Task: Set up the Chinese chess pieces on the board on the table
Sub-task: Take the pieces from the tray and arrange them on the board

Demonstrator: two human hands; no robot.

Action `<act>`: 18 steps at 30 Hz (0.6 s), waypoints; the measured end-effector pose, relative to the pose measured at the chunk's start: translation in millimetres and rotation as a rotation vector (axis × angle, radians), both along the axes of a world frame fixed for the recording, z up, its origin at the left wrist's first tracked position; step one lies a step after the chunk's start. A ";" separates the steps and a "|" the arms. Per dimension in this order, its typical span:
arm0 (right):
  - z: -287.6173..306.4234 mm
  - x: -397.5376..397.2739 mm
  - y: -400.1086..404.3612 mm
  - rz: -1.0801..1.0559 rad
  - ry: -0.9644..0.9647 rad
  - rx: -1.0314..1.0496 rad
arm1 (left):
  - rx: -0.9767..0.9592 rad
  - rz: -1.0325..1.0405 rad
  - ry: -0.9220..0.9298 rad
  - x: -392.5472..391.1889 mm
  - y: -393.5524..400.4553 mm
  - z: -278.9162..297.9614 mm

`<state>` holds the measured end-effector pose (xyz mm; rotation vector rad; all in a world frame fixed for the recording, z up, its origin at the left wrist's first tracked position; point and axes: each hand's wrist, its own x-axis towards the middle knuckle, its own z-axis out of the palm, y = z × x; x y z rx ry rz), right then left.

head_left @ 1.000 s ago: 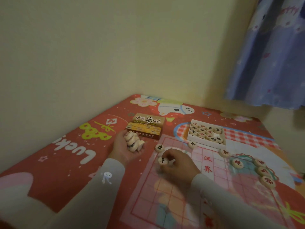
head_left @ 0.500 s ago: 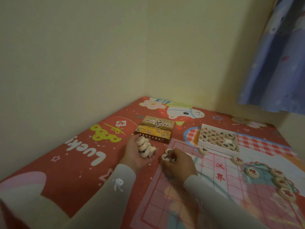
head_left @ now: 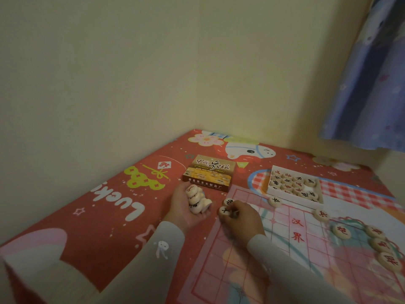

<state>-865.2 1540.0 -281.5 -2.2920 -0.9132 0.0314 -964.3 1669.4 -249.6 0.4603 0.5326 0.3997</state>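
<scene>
A thin pink chess board [head_left: 271, 249] with red grid lines lies on the red patterned table. My left hand [head_left: 186, 207] rests palm up just left of the board, cupped around a stack of pale wooden pieces [head_left: 196, 199]. My right hand [head_left: 241, 218] sits on the board's left edge, fingertips pinching a black-marked piece [head_left: 224, 211]. Another black-marked piece [head_left: 229, 202] lies right beside it at the board's far left corner. Several red-marked pieces lie on the board: one [head_left: 275, 201] by the tray, one [head_left: 321, 215] further right, and a column [head_left: 380, 245] along the right edge.
A white tray [head_left: 271, 188] holding several more pieces stands at the board's far edge. The brown box lid [head_left: 209, 173] lies behind my left hand. Walls meet in a corner behind the table, and a blue curtain [head_left: 370, 73] hangs at the right.
My right hand has slid with its piece toward the board's far left corner, beside the piece lying there. The view has shifted, so everything sits further right in the frame. My left hand stays cupped.
</scene>
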 end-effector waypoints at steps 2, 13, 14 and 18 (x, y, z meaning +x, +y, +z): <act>0.5 -1.5 0.3 -0.003 0.014 0.029 | 0.002 0.001 0.007 -1.4 0.4 1.2; 3.9 0.8 -7.1 0.033 0.022 -0.010 | -0.014 0.008 0.016 -0.4 2.4 -1.3; 5.9 1.9 -8.5 0.028 0.037 0.018 | -0.015 0.008 0.019 -0.6 2.3 -0.6; 18.1 11.4 -16.7 0.005 0.079 0.164 | -0.008 -0.019 0.048 0.8 -1.8 2.9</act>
